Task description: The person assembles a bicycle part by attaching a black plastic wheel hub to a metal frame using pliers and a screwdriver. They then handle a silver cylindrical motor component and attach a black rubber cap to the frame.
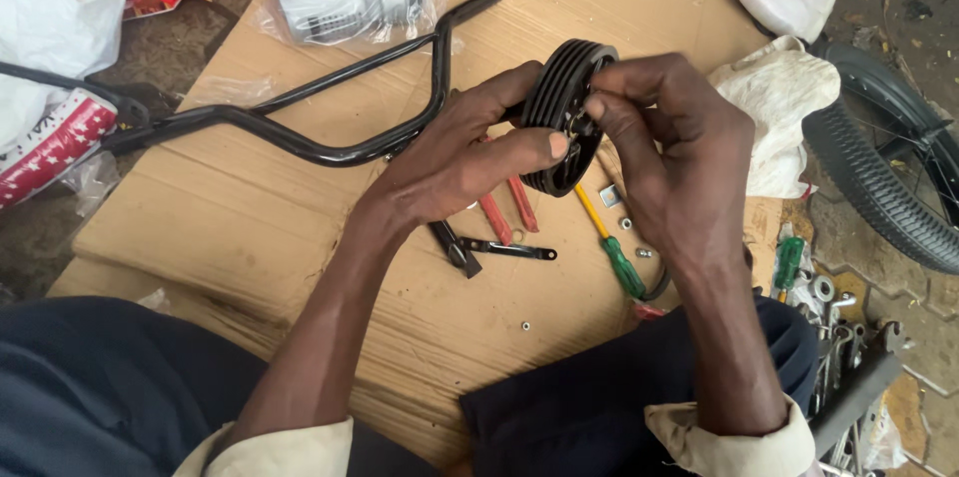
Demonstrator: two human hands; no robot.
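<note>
I hold a small black ribbed wheel upright above a sheet of brown cardboard. My left hand grips it from the left, thumb across the wheel's face. My right hand closes over the right side, fingertips pinched at the hub in the wheel's middle. What sits at the hub is hidden by my fingers. Under my hands lie red-handled pliers, a black bracket and a screwdriver with a yellow shaft and green handle.
Black bicycle handlebars cross the cardboard at the left. A silver part in a plastic bag lies at the top. A white cloth and a bicycle tyre are at the right. Small nuts are scattered. Metal tools pile at lower right.
</note>
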